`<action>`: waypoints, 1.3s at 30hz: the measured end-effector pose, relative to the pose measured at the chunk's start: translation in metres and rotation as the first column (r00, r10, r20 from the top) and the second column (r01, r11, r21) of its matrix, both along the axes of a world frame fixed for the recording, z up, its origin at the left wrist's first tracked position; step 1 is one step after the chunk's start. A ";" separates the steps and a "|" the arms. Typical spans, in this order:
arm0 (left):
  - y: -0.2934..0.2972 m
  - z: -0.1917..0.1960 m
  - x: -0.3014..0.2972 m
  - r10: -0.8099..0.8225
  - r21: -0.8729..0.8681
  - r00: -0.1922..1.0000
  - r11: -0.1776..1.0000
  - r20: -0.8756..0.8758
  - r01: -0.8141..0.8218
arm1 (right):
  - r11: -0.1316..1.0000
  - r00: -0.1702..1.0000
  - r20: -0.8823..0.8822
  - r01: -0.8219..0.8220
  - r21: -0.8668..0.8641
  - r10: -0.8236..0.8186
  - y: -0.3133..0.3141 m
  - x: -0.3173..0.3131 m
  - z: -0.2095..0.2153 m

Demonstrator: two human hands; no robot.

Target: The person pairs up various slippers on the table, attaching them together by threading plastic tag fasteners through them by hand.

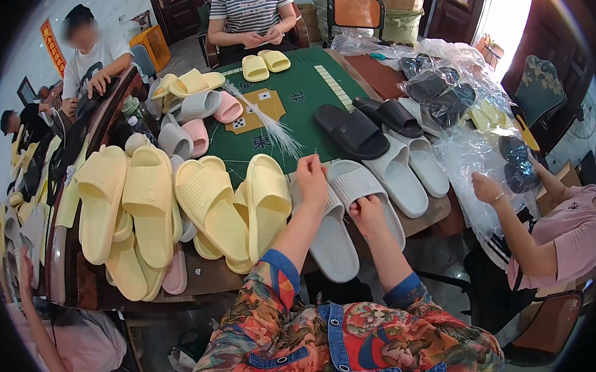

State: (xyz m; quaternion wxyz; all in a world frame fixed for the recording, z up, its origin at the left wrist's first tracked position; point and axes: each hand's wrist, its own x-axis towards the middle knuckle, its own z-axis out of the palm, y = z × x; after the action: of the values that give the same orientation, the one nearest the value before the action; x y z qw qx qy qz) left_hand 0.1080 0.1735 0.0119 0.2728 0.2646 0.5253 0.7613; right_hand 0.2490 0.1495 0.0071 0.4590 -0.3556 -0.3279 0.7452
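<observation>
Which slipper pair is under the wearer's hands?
The grey pair at the table's near edge; left hand and right hand rest on it, yellow ones lie aside.

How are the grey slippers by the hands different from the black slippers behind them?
The grey slippers are pale; the black slippers are dark. The grey pair lies at the table's near edge, under the left hand and right hand; the black pair lies farther in, partly on the green mat, untouched. Both are ribbed open-toe slides.

Both forearms reach forward in floral sleeves.
The left hand [311, 175] is raised with fingertips pinched; the right hand [367, 213] sits lower, fingers seemingly curled.
</observation>
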 end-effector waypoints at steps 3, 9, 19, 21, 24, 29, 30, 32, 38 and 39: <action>-0.008 0.016 -0.016 0.057 0.137 0.962 0.986 0.269 -0.096 | 1.000 0.992 -0.129 -0.004 -0.027 0.000 -0.011 -0.003 0.001; -0.027 0.043 -0.011 -0.101 0.080 0.993 0.991 -0.054 0.105 | 0.988 0.984 -0.112 -0.129 0.079 0.138 -0.037 0.029 0.009; -0.046 0.001 -0.019 -0.090 0.093 0.976 0.993 0.200 0.072 | 0.460 0.786 0.532 -0.363 0.810 -0.316 -0.014 -0.003 0.134; -0.048 0.007 -0.017 -0.053 0.085 0.978 0.996 0.202 0.037 | 0.491 0.695 0.685 -0.528 0.693 -0.220 0.008 -0.036 0.114; -0.043 0.001 -0.015 0.009 0.107 0.985 0.994 0.170 -0.028 | 0.495 0.575 0.817 -0.725 0.479 0.053 0.030 -0.060 0.049; -0.053 0.000 -0.017 0.003 -0.012 0.994 1.000 0.109 -0.002 | 0.804 0.773 0.618 -0.457 0.380 0.147 0.017 -0.055 0.034; -0.053 0.000 -0.018 0.004 -0.010 0.994 1.000 0.108 -0.003 | 0.803 0.773 0.617 -0.458 0.382 0.147 0.018 -0.056 0.033; -0.051 -0.002 -0.016 -0.056 0.095 0.973 0.995 0.225 0.036 | 0.873 0.859 0.446 -0.401 0.277 0.253 0.018 -0.054 0.035; -0.048 -0.005 -0.019 -0.101 0.104 0.960 0.992 0.262 0.075 | 0.740 0.836 0.531 -0.442 0.507 0.135 0.015 -0.061 0.032; -0.048 -0.005 -0.020 -0.101 0.100 0.958 0.992 0.267 0.077 | 0.744 0.834 0.535 -0.443 0.501 0.136 0.017 -0.060 0.030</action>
State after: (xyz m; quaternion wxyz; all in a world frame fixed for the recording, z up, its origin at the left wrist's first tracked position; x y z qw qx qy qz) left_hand 0.0883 0.1251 0.0067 0.3644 0.1930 0.4363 0.7998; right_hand 0.1893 0.1663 0.0367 0.3300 -0.3000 -0.7013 0.5562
